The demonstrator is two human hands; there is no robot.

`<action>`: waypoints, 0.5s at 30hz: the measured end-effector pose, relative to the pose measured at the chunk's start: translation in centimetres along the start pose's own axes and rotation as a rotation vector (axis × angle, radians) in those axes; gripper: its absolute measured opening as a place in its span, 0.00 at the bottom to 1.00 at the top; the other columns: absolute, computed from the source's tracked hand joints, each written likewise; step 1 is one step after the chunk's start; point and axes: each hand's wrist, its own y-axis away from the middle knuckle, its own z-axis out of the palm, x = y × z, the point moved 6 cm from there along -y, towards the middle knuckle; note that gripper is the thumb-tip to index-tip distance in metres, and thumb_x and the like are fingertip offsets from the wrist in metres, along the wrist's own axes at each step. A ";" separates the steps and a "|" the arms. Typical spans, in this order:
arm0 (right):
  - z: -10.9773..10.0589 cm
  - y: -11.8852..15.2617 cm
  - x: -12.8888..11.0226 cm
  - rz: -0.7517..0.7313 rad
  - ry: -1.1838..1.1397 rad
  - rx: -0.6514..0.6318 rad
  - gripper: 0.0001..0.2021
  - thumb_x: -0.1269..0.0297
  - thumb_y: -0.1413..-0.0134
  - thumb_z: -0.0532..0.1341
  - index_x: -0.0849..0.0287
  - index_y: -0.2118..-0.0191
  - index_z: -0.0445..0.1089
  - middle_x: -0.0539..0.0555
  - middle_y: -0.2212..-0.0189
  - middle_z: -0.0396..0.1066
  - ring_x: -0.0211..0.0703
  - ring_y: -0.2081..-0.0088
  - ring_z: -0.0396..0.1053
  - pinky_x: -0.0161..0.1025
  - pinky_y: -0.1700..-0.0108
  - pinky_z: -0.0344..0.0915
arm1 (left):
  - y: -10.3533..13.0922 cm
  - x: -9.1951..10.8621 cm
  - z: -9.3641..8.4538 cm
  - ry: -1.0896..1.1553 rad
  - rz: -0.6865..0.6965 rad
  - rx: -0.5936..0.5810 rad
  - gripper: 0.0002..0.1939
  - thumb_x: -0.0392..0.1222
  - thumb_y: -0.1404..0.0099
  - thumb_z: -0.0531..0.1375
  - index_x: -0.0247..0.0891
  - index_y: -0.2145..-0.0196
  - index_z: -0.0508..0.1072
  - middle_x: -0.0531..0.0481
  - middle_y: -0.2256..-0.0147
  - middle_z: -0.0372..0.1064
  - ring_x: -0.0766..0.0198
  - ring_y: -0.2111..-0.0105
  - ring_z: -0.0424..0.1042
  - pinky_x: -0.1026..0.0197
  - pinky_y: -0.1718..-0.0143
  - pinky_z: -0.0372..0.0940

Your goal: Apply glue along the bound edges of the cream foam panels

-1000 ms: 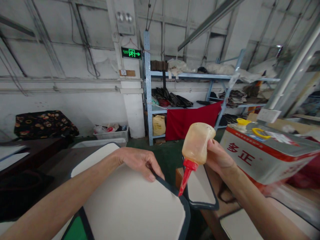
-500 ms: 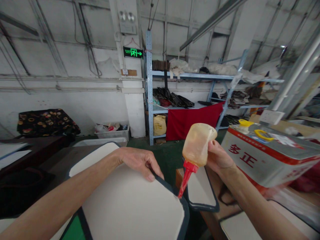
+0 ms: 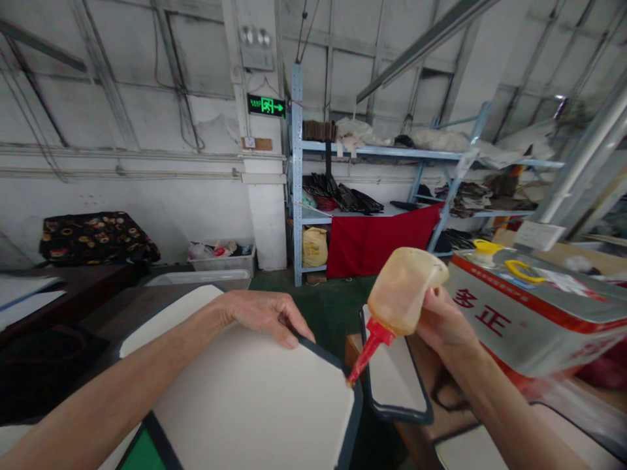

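Note:
My left hand (image 3: 269, 318) is closed on the far edge of a white panel (image 3: 259, 398) with a dark border, thumb on top and fingers over the rim. In my right hand (image 3: 441, 320) is a squeeze bottle (image 3: 404, 290) of amber liquid, tilted nozzle-down. Its red nozzle tip (image 3: 351, 380) meets the panel's right edge, near the corner, where white shows along the dark border. Another white panel (image 3: 171, 320) lies beneath my left forearm. A smaller dark-edged panel (image 3: 396, 375) is just right of the nozzle.
A large metal can (image 3: 529, 313) with yellow caps stands on the wooden table (image 3: 416, 431) at right. More panels (image 3: 475, 450) lie in front of it. Blue shelving (image 3: 297, 196) with a red cloth (image 3: 382, 241) is at the back. A grey bin (image 3: 223, 260) sits by the wall.
The bottle has leaned further, its body shifting right while the nozzle stays at the panel's edge. The panel and my left hand have moved slightly left in view.

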 end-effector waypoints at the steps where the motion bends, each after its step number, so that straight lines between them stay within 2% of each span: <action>1: -0.2 0.2 -0.2 -0.029 0.004 0.020 0.17 0.58 0.72 0.75 0.55 0.71 0.75 0.51 0.77 0.74 0.41 0.79 0.70 0.33 0.73 0.70 | 0.1 -0.1 -0.1 0.008 0.008 0.011 0.25 0.45 0.41 0.62 0.21 0.52 0.72 0.44 0.61 0.76 0.63 0.63 0.72 0.71 0.61 0.65; 7: -1.4 1.7 -1.1 -0.176 0.055 0.096 0.21 0.57 0.70 0.75 0.51 0.64 0.73 0.52 0.75 0.74 0.49 0.76 0.72 0.45 0.67 0.73 | 1.0 -1.5 -1.2 0.042 0.022 0.101 0.22 0.43 0.39 0.61 0.25 0.51 0.72 0.48 0.63 0.76 0.68 0.68 0.71 0.73 0.66 0.64; 11: -2.0 2.3 -1.2 -0.238 0.047 0.171 0.22 0.59 0.69 0.74 0.51 0.61 0.72 0.52 0.75 0.75 0.49 0.73 0.73 0.42 0.69 0.74 | 1.5 -2.5 -1.8 0.067 0.026 0.165 0.20 0.41 0.38 0.59 0.29 0.50 0.72 0.47 0.61 0.76 0.65 0.67 0.73 0.71 0.67 0.65; 15: -2.7 2.6 -0.7 -0.258 0.051 0.208 0.21 0.61 0.66 0.73 0.52 0.60 0.73 0.55 0.70 0.75 0.52 0.70 0.74 0.46 0.69 0.74 | 1.8 -3.3 -2.1 0.091 0.012 0.218 0.18 0.43 0.39 0.60 0.36 0.51 0.74 0.48 0.62 0.76 0.65 0.68 0.74 0.70 0.69 0.66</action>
